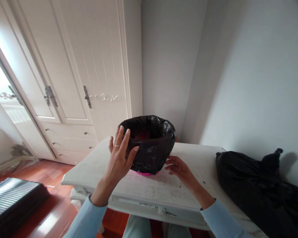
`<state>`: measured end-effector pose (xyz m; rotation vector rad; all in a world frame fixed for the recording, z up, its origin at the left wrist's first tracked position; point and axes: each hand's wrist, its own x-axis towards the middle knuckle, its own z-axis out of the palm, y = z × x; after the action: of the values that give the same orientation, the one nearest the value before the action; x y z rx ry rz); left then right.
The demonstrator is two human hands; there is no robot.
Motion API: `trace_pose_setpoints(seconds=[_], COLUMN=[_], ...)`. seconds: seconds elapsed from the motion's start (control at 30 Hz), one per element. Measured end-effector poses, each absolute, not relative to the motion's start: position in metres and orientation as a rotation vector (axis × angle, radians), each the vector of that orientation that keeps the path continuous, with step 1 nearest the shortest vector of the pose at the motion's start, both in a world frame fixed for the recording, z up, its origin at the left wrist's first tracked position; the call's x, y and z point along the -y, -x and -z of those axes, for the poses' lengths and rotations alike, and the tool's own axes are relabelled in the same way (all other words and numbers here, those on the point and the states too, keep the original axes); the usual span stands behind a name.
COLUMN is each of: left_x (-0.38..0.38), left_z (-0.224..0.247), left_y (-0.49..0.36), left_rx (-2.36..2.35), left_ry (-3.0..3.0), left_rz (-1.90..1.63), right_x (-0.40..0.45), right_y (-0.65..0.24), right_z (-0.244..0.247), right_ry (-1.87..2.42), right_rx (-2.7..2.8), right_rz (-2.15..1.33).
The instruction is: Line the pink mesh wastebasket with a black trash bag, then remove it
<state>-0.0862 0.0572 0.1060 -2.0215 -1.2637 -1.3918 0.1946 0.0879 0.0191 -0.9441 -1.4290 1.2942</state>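
A bin lined with a black plastic bag (149,155) stands upright on the white table. The bag is folded over the rim and covers most of the outside, leaving a strip of the pink bin (146,173) showing at the bottom. Inside, some reddish pink shows through the opening. My left hand (120,152) lies against the bin's left side, fingers spread and tips at the rim, with a ring on one finger. Low on the right side, my right hand (177,167) is beside the bag with its fingers loosely apart; whether its fingertips touch the bag is hard to tell.
The white table (193,185) has a black bundle (250,178) on its right end, against the grey wall. Behind and left stands a white wardrobe (104,66) with dark handles. A dark case with a ribbed top (13,195) sits on the reddish floor at left.
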Motion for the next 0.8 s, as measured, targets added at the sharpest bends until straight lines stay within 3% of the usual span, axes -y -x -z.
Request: trace_pose_setpoints(seconds=[0.3, 0.67, 0.8], left_x=[-0.058, -0.079, -0.09], left_z=[-0.036, 0.022, 0.027], left_y=[0.088, 0.087, 0.086], left_rx=[1.912, 2.03, 1.939], left_ry=[1.659, 1.953, 1.996], left_rz=[2.274, 2.534, 2.82], right_x=[-0.12, -0.092, -0.087], right_y=[-0.186, -0.138, -0.142], right_z=[-0.014, 0.002, 0.009], right_ry=[1.0, 0.965, 0.951], right_rx=[1.112, 1.26, 1.217], right_rz=[-1.085, -1.043, -1.062])
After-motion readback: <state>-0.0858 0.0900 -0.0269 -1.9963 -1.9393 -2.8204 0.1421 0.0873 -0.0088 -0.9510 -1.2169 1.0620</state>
